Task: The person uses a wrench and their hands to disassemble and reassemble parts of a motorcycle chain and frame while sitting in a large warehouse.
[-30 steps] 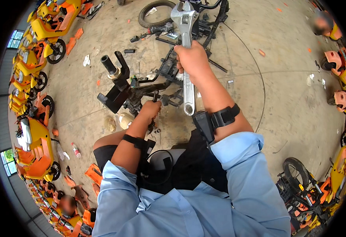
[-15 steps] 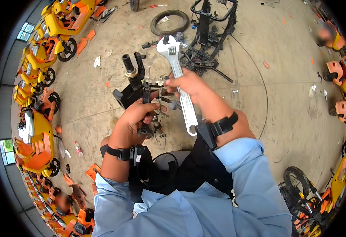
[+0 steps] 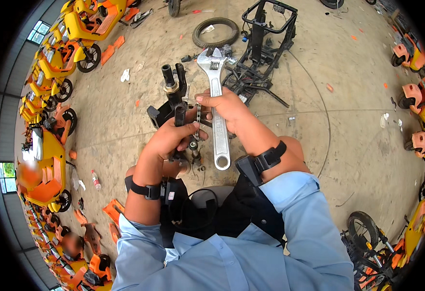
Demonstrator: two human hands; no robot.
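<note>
A silver adjustable wrench (image 3: 220,136) is in my right hand (image 3: 222,109), its jaw pointing away from me and its ring end toward me. My right thumb is at the upper end of a short metal chain (image 3: 198,116) just left of the wrench. My left hand (image 3: 176,136) is closed on a black-handled chain tool (image 3: 180,115); its left thumb lies by the chain. Behind both stands a black steering tube assembly (image 3: 168,75) with a metal collar, tilted and partly hidden by my hands and tools.
A stripped black scooter frame (image 3: 256,43) and a loose tire (image 3: 215,43) lie ahead on the concrete floor (image 3: 115,106). Rows of yellow scooters (image 3: 47,179) line both sides. Orange panels (image 3: 113,208), a plastic bottle (image 3: 96,179) and a long cable (image 3: 326,121) lie around me.
My left hand has risen with the chain tool to meet my right hand. The wrench has dropped lower in view and moved left, now beside the chain and more upright than half a second ago.
</note>
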